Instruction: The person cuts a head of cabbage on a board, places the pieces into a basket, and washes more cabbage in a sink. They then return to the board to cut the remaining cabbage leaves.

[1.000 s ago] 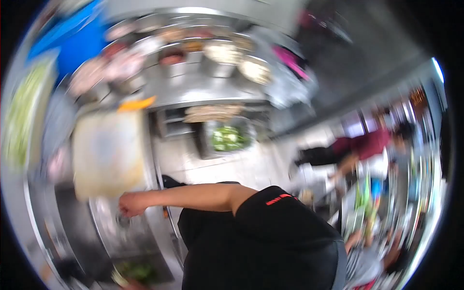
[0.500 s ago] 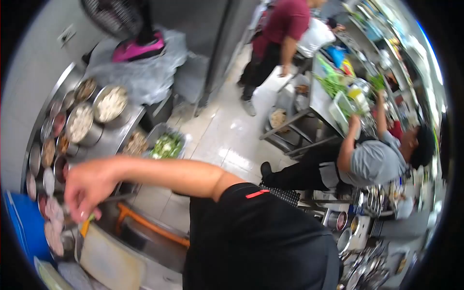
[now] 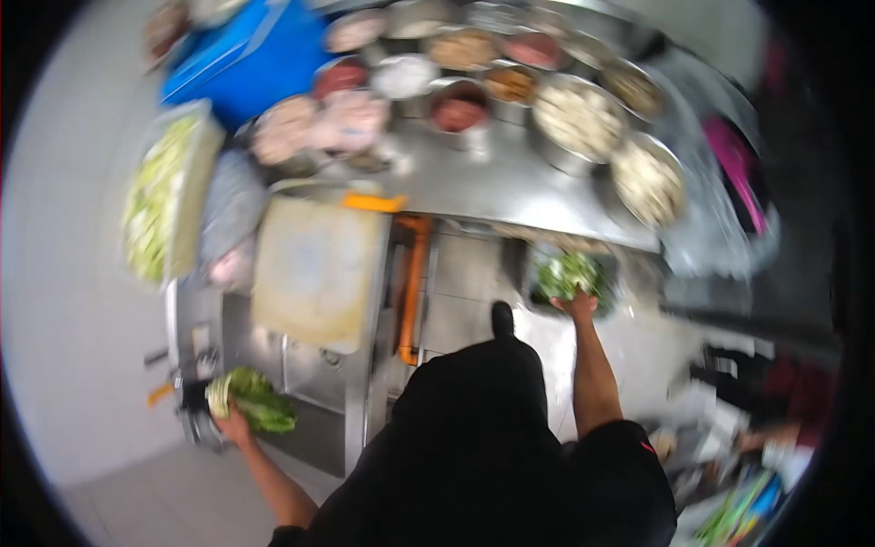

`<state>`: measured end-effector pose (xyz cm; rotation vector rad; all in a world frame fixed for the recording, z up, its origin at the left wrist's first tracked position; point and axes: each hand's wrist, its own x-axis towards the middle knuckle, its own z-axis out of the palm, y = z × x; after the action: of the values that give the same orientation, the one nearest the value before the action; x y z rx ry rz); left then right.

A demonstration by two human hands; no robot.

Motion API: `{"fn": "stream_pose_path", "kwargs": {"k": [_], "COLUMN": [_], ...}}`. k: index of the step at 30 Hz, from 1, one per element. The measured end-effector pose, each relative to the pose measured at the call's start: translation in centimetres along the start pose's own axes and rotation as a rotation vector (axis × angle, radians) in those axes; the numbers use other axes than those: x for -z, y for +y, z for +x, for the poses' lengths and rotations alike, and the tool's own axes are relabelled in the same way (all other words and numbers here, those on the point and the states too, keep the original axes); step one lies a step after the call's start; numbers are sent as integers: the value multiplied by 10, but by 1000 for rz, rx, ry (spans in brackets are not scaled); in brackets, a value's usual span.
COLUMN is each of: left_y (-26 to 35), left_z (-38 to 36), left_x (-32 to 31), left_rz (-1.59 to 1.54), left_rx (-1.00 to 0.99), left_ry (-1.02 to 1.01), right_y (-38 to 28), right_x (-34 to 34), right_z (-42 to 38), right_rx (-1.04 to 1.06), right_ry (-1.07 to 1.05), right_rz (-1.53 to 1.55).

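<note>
Over the left end of the sink, my left hand (image 3: 235, 427) is closed around the pale stem end of a bunch of leafy greens (image 3: 264, 401), its leaves pointing right. My right hand (image 3: 576, 304) reaches down into a grey tub (image 3: 538, 299) on the floor. Cut leafy greens (image 3: 561, 271) fill that tub, and my fingertips are among them, blurred and partly hidden. A worn cutting board (image 3: 314, 273) lies across the sink between my hands. At its upper right corner is an orange object (image 3: 374, 201), perhaps a handle.
Steel pots of pale pieces (image 3: 579, 118) and several bowls stand on the steel counter (image 3: 529, 196). A white container (image 3: 164, 196) of cut greens and a blue box (image 3: 246, 64) are at left. Below the counter runs an orange bar (image 3: 415, 292). Another person (image 3: 793, 401) is at right.
My view has swung toward the counter and sink. My right hand has moved from above the cutting board to the floor tub. My left hand has come into view, holding greens.
</note>
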<state>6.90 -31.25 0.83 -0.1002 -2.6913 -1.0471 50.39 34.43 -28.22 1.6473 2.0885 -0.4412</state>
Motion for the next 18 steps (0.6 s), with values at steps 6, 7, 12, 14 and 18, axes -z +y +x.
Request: {"fn": "stream_pose_path", "kwargs": {"k": [6, 7, 12, 14, 18], "left_y": [146, 169, 213, 215, 214], "left_z": [49, 62, 107, 107, 98], "left_x": [-50, -73, -230, -286, -326], "left_rz": [152, 196, 432, 399, 347], "left_rx": [-104, -86, -352, -342, -126], "left_ry": [-368, -472, -701, -745, -651], "right_y": [-221, -263, -418, -433, -429], "right_x": [144, 171, 167, 170, 187], "right_z": [-83, -97, -80, -88, -121], "right_rx": [853, 1051, 1245, 1159, 1036], "right_ry": [304, 415, 750, 588, 107], "right_rz": [881, 820, 110, 34, 58]}}
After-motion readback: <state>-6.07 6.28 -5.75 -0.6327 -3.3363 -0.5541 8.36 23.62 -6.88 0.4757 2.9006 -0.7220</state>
